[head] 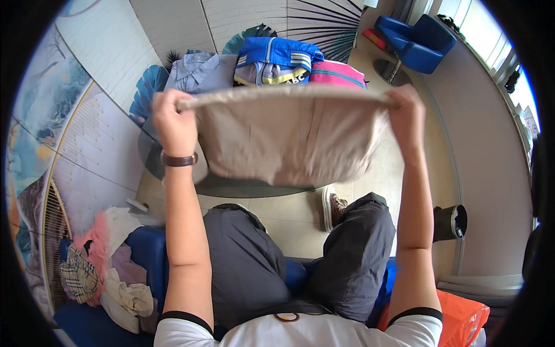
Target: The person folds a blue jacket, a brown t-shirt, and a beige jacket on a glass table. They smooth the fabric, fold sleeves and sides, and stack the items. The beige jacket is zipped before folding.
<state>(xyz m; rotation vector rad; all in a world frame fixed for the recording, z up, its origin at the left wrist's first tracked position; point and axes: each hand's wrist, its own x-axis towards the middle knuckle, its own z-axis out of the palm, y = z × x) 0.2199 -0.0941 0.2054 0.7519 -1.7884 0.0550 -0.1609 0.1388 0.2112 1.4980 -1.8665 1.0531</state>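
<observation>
A beige cloth garment hangs stretched between my hands above a glass table. My left hand grips one end of its upper edge, and a brown-strapped watch sits on that wrist. The other end is held in my right hand. Motion blurs the fabric, so its kind is hard to tell. Beyond it lie a folded grey-blue collared shirt, a stack topped by a blue zip jacket, and a folded pink garment. The beige cloth hides most of the tabletop.
Rumpled clothes lie on a blue seat at my left. An orange plastic bag is by my right side. A dark waste bin stands on the floor at right, and a blue swivel chair at the back right.
</observation>
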